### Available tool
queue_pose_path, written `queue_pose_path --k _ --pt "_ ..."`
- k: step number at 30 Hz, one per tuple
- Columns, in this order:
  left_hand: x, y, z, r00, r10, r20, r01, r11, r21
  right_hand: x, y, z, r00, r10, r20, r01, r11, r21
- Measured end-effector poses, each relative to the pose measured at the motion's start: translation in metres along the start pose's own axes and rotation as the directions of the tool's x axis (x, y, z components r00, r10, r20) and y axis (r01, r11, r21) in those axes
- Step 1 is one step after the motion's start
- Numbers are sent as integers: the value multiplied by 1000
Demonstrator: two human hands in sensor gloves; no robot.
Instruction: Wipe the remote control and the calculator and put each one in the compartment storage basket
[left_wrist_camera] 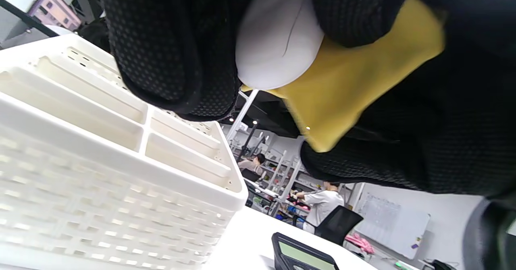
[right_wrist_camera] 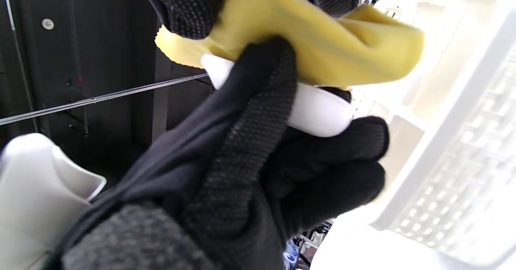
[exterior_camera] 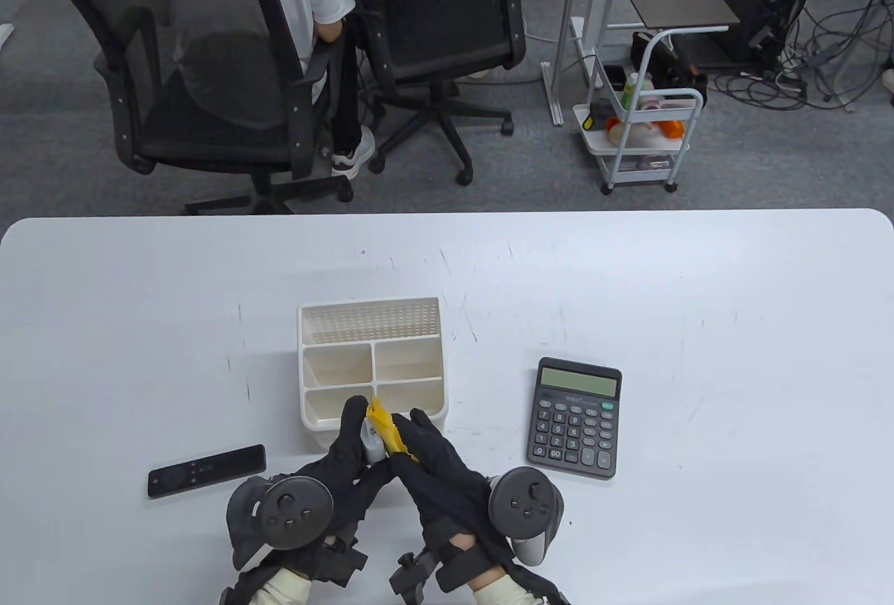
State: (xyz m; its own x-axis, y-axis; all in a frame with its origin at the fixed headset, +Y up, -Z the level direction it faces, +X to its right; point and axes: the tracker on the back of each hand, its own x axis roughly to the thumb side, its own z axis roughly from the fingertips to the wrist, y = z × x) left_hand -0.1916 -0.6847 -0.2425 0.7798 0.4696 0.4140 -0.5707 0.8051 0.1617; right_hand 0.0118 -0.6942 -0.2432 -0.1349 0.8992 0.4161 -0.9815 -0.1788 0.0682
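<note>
The left hand [exterior_camera: 349, 448] is curled round a small white remote control [exterior_camera: 372, 446], held up just in front of the compartment storage basket [exterior_camera: 371, 360], while a yellow cloth [exterior_camera: 388, 432] is pinched against it by the right hand [exterior_camera: 436, 462]. Wiping appears to be the step in hand (a black remote [exterior_camera: 207, 470] and the calculator [exterior_camera: 576, 417] lie untouched on the table [exterior_camera: 733, 353]). Next, the wiped remote is probably to be lowered into a compartment, with the cloth kept back.
</note>
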Motion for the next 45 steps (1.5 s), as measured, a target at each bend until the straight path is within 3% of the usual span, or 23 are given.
queue_pose_path --k 4,9,12,20,26,31,36,40,45 --pt "3 0 1 999 1 32 0 1000 -5 2 -2 2 1000 -23 16 24 998 -58" --pt "13 0 2 997 1 72 -1 1000 9 0 -11 1 998 60 -8 -61 991 -115" --pt "13 0 2 997 3 72 -3 1000 10 -1 -13 1 998 44 -40 -48 992 -116" --pt "10 2 3 998 -17 55 15 1000 25 -2 -4 0 998 -57 17 58 998 -34" --pt "14 0 3 997 -39 65 36 998 49 -5 0 1 999 -34 14 34 999 -12" --pt "9 0 1 999 -29 34 28 1000 13 -2 -8 -2 1000 16 24 -15 999 -47" --pt "11 1 1 998 -3 70 3 1000 -3 -3 -10 -1 997 -75 19 77 992 -98" --pt "15 0 2 998 1 69 -1 1000 3 -4 -2 0 998 -60 24 60 998 -10" --pt "3 0 -1 996 91 9 -91 993 -71 -4 -6 -1 1000 -4 19 5 999 -34"
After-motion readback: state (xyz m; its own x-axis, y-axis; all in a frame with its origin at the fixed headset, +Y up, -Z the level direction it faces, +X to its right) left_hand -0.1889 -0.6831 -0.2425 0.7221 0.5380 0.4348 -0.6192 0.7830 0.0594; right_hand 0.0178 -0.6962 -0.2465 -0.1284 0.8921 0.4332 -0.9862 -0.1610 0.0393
